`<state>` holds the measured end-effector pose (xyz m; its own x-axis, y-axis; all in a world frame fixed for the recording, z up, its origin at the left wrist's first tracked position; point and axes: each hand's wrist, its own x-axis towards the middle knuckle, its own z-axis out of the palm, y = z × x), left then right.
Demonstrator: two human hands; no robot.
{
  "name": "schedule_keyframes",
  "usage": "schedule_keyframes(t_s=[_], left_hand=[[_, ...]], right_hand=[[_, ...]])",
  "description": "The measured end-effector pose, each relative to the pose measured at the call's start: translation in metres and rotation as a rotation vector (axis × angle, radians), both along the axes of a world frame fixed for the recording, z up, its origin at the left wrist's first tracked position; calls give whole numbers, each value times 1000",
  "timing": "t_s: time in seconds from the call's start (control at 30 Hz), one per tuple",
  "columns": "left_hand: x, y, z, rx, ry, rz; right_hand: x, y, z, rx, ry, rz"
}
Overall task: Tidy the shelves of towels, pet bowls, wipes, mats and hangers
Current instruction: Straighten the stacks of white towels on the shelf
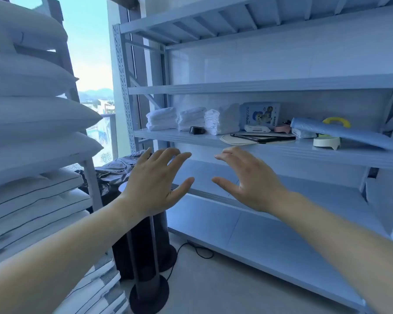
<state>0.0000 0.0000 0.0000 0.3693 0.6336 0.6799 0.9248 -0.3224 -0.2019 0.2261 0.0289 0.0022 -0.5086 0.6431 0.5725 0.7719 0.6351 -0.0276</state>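
Observation:
My left hand (156, 180) and my right hand (245, 177) are stretched out side by side, fingers spread, holding nothing, just below the front of the middle shelf (175, 137). On that shelf stand folded white towel stacks (162, 118) at the left, with a small black object (196, 130) in front of them. Further right are a blue wipes pack (261, 114), black hangers (262, 138) lying on a round beige mat (236, 139), a rolled blue mat (340, 133), a white pet bowl (326, 142) and a yellow ring (337, 121).
A rack of stacked white pillows (32, 114) fills the left. Between it and the shelving stand dark cylindrical stands (145, 245) with a black cable (197, 249) on the floor and a black plastic bag (114, 173). The lower shelves (281, 241) are bare.

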Motion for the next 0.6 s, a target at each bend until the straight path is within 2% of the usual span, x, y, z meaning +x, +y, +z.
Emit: schedule_keyframes(t_s=[0.33,0.6], left_hand=[[6,80,-12,23,46,46],[32,185,6,-19,47,66]], right_hand=[[10,89,-15,26,-18,18],[25,193,-6,-18,22,37]])
